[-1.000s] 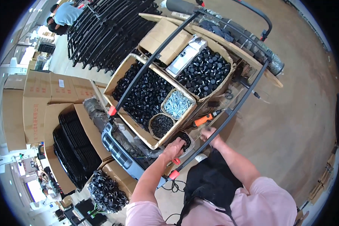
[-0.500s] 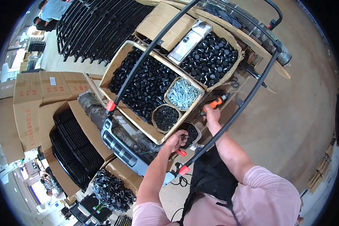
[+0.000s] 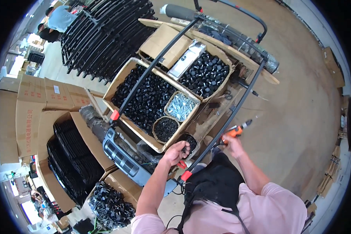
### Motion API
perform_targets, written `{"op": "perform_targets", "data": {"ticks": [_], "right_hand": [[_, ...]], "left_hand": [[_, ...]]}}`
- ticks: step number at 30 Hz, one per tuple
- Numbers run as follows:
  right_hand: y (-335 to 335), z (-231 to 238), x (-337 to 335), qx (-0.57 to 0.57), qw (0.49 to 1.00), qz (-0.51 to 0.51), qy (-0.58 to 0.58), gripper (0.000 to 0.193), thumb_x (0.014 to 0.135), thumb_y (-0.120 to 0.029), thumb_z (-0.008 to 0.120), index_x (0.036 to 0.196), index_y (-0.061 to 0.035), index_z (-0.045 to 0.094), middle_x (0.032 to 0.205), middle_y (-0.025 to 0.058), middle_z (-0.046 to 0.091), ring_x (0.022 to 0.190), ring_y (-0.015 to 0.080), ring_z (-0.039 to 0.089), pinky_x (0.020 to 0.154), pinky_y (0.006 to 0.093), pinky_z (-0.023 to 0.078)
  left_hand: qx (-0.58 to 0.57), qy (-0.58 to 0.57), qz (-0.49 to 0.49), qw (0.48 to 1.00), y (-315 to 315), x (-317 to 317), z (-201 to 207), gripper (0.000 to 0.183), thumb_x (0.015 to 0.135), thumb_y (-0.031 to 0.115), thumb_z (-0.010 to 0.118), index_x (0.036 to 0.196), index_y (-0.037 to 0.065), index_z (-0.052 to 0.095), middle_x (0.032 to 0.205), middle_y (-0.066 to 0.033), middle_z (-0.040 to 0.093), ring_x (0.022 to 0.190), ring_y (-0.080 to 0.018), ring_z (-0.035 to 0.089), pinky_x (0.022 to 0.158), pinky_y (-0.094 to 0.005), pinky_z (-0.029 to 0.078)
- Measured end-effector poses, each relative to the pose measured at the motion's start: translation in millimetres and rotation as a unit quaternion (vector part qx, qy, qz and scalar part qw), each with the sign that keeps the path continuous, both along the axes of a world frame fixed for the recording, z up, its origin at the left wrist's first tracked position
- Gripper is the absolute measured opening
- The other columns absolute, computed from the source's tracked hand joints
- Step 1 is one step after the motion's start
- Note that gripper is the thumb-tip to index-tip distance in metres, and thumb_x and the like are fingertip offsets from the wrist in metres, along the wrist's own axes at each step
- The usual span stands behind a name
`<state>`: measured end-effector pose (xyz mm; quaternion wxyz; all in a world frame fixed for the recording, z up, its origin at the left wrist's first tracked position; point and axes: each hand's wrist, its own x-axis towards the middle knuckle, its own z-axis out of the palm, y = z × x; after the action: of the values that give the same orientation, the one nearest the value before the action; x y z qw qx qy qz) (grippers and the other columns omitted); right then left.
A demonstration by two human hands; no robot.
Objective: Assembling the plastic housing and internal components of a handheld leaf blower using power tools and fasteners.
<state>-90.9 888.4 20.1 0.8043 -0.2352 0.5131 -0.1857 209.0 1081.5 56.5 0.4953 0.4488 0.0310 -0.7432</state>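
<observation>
My right hand [image 3: 234,146] is wrapped round an orange and black cordless drill [image 3: 233,132], held just right of a black tubular frame [image 3: 241,102]. My left hand [image 3: 176,153] has its fingers curled together at the edge of a small container of black screws [image 3: 190,141]; whatever they pinch is too small to make out. Beside that hand lies a red-handled tool [image 3: 181,164], partly hidden. The frame stretches over the boxes and carries a grey slotted plastic panel [image 3: 121,154] at its lower left.
A large carton of black plastic parts [image 3: 134,102] holds smaller boxes of silver screws [image 3: 180,106] and black screws [image 3: 166,130]. Black round knobs [image 3: 206,74] fill another box. Cartons [image 3: 31,117] stand left; stacked black frames [image 3: 105,35] and two people are farther off.
My right hand has carried the drill from beside the boxes to the right, past the frame's bar. My left hand has its fingers drawn together near the small screw container. The whole view has shifted.
</observation>
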Motion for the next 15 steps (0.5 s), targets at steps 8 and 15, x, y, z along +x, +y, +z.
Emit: {"op": "perform_targets", "data": {"ticks": [8, 15], "right_hand": [[-4, 181, -5, -0.391, 0.898, 0.183, -0.087, 0.055, 0.092, -0.011, 0.079, 0.14, -0.0056, 0.052, 0.136, 0.0198, 0.066, 0.124, 0.0263, 0.065, 0.096, 0.0472, 0.062], [-30, 230, 76, -0.447, 0.807, 0.334, -0.195, 0.059, 0.088, -0.006, 0.083, 0.14, 0.0002, 0.055, 0.131, 0.0202, 0.071, 0.123, 0.0254, 0.068, 0.11, 0.0403, 0.053]], "left_hand": [[-0.027, -0.055, 0.214, 0.975, 12, -33, 82, 0.029, 0.114, 0.028, 0.052, 0.125, 0.004, 0.062, 0.109, -0.0103, 0.073, 0.086, -0.0199, 0.069, 0.073, -0.0324, 0.057], [-0.092, -0.053, 0.407, 0.907, 37, -80, 109, 0.027, 0.11, 0.024, 0.061, 0.128, 0.006, 0.068, 0.093, 0.0, 0.066, 0.082, -0.0138, 0.061, 0.073, -0.0293, 0.049]]}}
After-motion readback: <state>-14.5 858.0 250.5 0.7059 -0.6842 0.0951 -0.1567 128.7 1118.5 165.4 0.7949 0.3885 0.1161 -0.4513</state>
